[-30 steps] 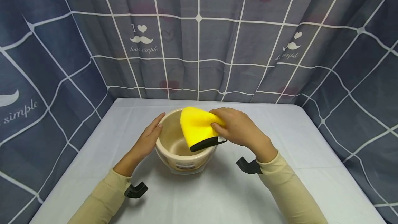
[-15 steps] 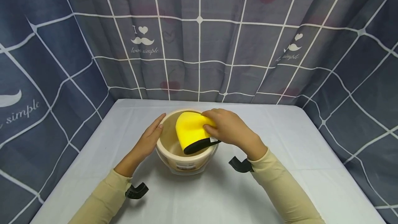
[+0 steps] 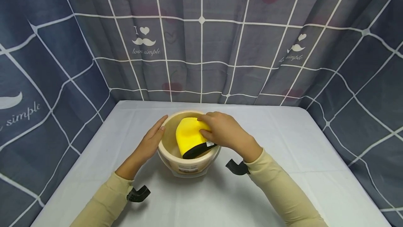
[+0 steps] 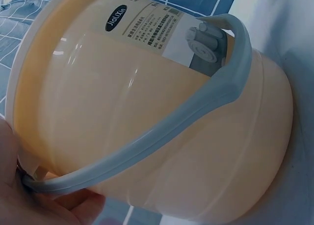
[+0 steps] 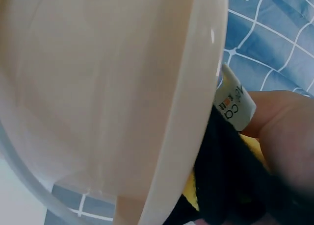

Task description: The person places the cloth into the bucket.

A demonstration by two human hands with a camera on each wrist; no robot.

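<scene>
In the head view a beige bucket point(image 3: 189, 163) stands upright, and a yellow cloth item point(image 3: 190, 136) with a black edge is partly inside its mouth. My right hand point(image 3: 225, 130) pinches that item at its right side, above the bucket's right rim. My left hand point(image 3: 150, 141) rests against the left rim with fingers fairly straight. The left wrist view shows the bucket's side point(image 4: 147, 102) with its grey handle point(image 4: 147, 144) and a label. In the right wrist view the item's black edge point(image 5: 221, 171) and white tag point(image 5: 234, 100) lie beside the rim.
A white-covered table point(image 3: 277, 129) lies under the bucket. Grey-blue curtains point(image 3: 201, 45) with white grid lines hang behind it and on both sides. Black straps point(image 3: 138, 193) show at both wrists.
My right hand has moved left and slightly down, bringing the yellow item lower into the bucket's mouth. My left hand and the bucket have barely moved.
</scene>
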